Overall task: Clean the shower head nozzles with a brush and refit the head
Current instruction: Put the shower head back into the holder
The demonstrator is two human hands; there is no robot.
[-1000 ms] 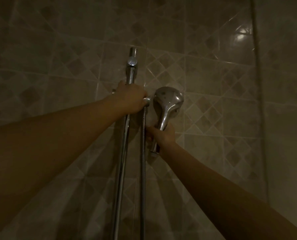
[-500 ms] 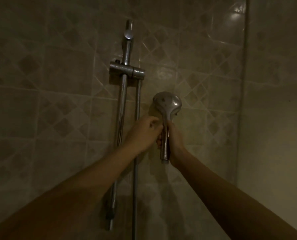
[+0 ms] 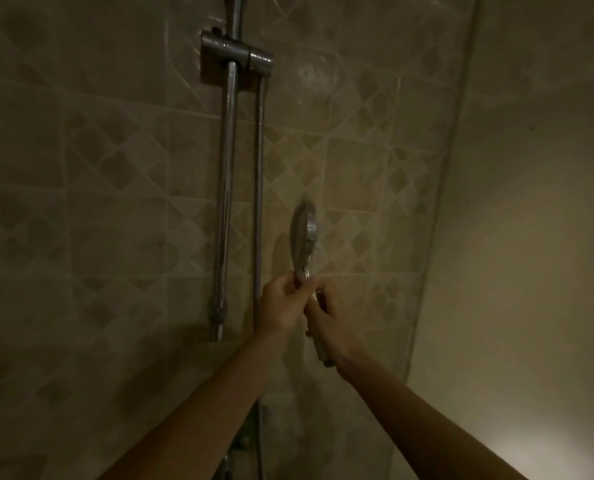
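The chrome shower head [image 3: 304, 233] is off its holder and stands upright in front of the tiled wall, seen edge-on. My right hand [image 3: 326, 315] grips its handle, whose lower end sticks out below the wrist. My left hand [image 3: 281, 301] pinches the handle just under the head. The empty holder bracket [image 3: 236, 51] sits high on the slide rail [image 3: 227, 188]. The metal hose [image 3: 259, 202] hangs straight down beside the rail. No brush is in view.
Patterned beige tiles cover the back wall [image 3: 98, 188]. A plain wall [image 3: 531, 237] meets it at a corner on the right. Dim fittings show low down near the hose [image 3: 243, 441]. The light is poor.
The shower head came off the bracket and moved down and away from it, turning edge-on. My left hand left the bracket and joined the right hand on the handle.
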